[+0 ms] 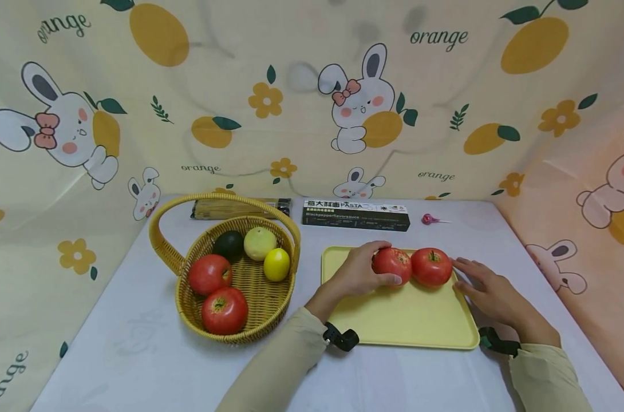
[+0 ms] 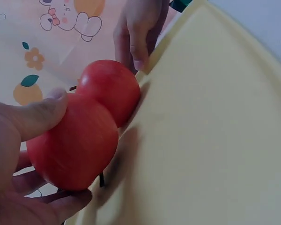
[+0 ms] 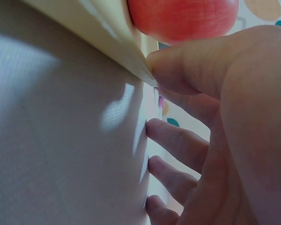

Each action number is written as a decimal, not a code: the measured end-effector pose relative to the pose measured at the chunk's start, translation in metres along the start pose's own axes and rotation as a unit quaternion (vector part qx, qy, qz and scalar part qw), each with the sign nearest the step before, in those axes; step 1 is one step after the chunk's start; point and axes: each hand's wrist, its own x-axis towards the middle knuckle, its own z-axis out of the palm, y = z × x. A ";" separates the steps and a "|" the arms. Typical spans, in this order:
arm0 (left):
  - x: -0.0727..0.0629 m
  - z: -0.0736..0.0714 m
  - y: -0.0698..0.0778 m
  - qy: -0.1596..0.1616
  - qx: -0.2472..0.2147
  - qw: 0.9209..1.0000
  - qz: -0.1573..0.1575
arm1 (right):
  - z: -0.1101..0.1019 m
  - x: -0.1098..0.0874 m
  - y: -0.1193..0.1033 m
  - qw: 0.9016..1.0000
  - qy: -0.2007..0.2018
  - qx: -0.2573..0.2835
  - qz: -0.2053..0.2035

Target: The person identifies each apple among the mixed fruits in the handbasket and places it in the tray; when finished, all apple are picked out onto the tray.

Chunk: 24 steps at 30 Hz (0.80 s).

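My left hand (image 1: pixel 360 270) holds a red apple (image 1: pixel 394 264) over the back part of a yellow tray (image 1: pixel 405 326). In the left wrist view its thumb lies on one side of that apple (image 2: pixel 75 145) and the fingers curl round the other. A second red apple (image 1: pixel 431 267) sits right beside it, toward the tray's back right corner. My right hand (image 1: pixel 497 294) is at the tray's right edge with its fingers loosely spread. In the right wrist view the thumb (image 3: pixel 178 70) is at the tray rim, and the other fingertips rest on the white tabletop (image 3: pixel 61 131).
Left of the tray stands a wicker basket (image 1: pixel 263 292) with a tall handle, holding two red apples (image 1: pixel 224 311), a dark green avocado (image 1: pixel 229 246), a pale green round fruit (image 1: pixel 260 244) and a lemon (image 1: pixel 276 264). Behind lie packed spaghetti (image 1: pixel 229 209), a pasta box (image 1: pixel 355 216) and a lollipop (image 1: pixel 429 219).
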 end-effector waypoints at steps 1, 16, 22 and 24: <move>0.000 0.001 0.000 -0.001 0.003 1.000 -0.002 | 0.000 0.000 0.000 1.000 -0.001 0.000 0.000; 0.000 0.004 0.005 0.008 0.058 0.998 -0.009 | -0.001 -0.003 0.003 1.000 -0.003 0.004 0.013; -0.011 -0.010 0.021 0.036 0.040 0.999 -0.004 | 0.001 -0.002 0.002 1.000 -0.002 0.004 0.011; -0.019 -0.017 0.030 0.040 0.007 0.999 0.004 | 0.001 -0.001 0.001 1.000 -0.001 0.004 0.009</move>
